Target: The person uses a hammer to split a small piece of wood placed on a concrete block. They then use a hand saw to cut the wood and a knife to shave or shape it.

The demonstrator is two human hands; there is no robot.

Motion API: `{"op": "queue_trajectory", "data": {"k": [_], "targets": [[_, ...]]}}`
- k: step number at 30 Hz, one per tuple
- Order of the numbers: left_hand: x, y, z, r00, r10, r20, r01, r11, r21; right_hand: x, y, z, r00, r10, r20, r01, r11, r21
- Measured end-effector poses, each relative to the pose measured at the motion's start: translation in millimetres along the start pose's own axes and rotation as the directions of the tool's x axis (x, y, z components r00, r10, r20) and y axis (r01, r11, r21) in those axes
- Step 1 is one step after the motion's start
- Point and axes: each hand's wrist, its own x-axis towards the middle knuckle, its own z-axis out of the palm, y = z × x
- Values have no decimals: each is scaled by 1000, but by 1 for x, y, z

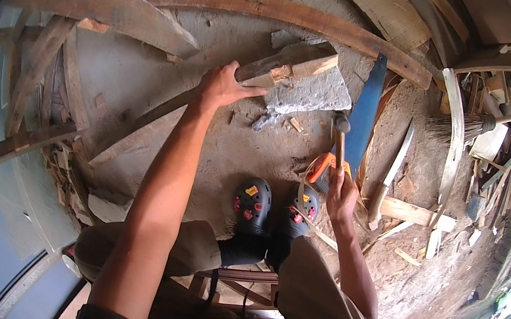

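Left hand [219, 85] clasps the timber [287, 60] on the concrete block [311, 95]; right hand [341, 195] grips the hammer [342, 139]; square blows (well clear of the left) should work best.

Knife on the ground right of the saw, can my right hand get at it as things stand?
Probably yes: the knife lies just right of your right hand, its wooden handle uncovered. That hand grips a hammer, though, which would likely have to be put down first.
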Motion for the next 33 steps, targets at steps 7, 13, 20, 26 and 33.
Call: {"op": "queue_trajectory", "data": {"k": [7,13,20,26,33], "targets": [[30,-25,-7,1000,-9,1,9,997,-81,-31,35,-19,961,96,-259,-104,994,-17],[51,-35,-22,986,40,161,-16,989,-147,-42,83,-30,930,175,-322,-223,968,-117],[29,-27,-17,911,391,-133,-356,907,225,-48,81,-20,826,-373,-422,148,867,-476],[7,9,-36,897,275,345,-265,961,-77,-43,68,11,920,-383,79,379,826,-417],[-14,-19,6,960,278,10,-271,941,-202,-27,65,15,912,-389,127,403,799,-447]]}}
